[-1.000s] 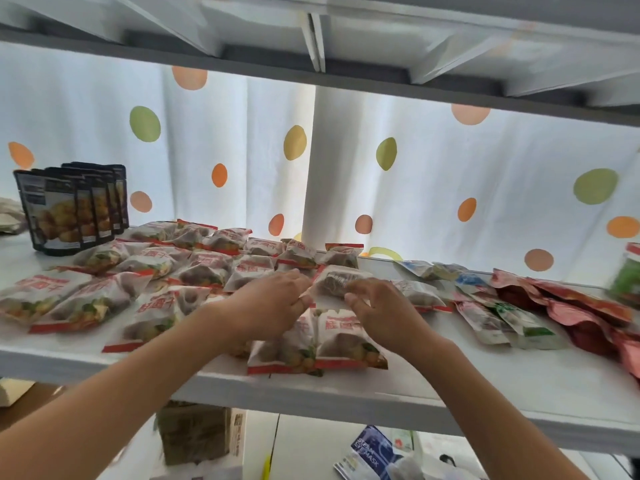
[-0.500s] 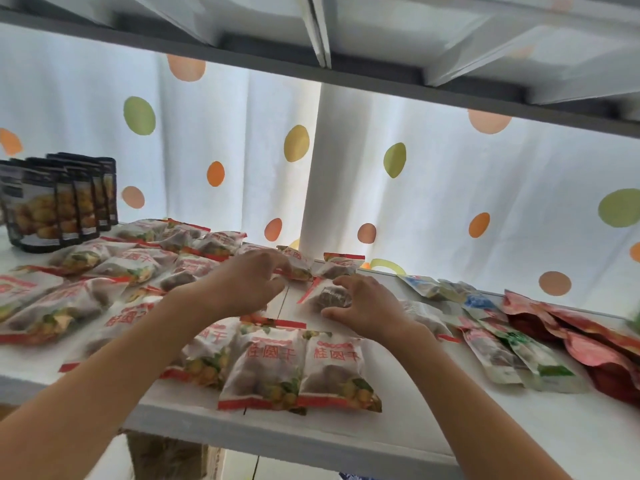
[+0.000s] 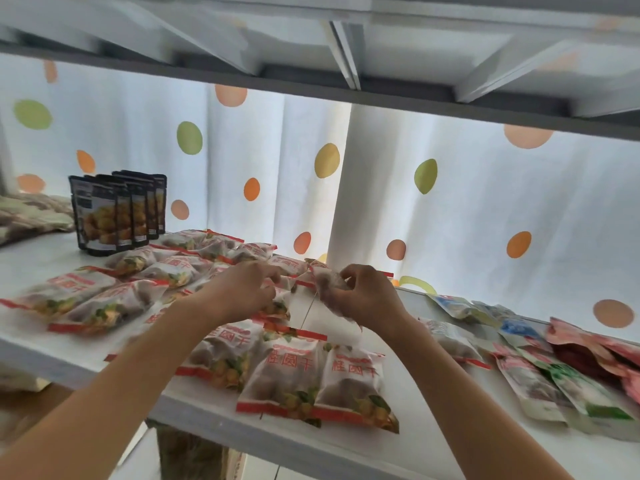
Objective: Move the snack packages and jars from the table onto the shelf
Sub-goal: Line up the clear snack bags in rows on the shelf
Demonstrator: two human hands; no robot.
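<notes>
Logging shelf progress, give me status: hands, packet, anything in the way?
Right hand pinching a snack packet over the shelf. Left hand on neighbouring packets. Row crowded, bare gap beneath.

white shelf (image 3: 52, 344), snack packages (image 3: 287, 375), black pouches (image 3: 114, 213)

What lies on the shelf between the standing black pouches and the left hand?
In the head view, red-and-white snack packets lie flat, overlapping, between the black pouches and the left hand.

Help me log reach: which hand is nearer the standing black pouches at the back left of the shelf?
Left. The left hand lies over the red-and-white packets right of the black pouches; the right hand is farther right, pinching a packet.
</notes>
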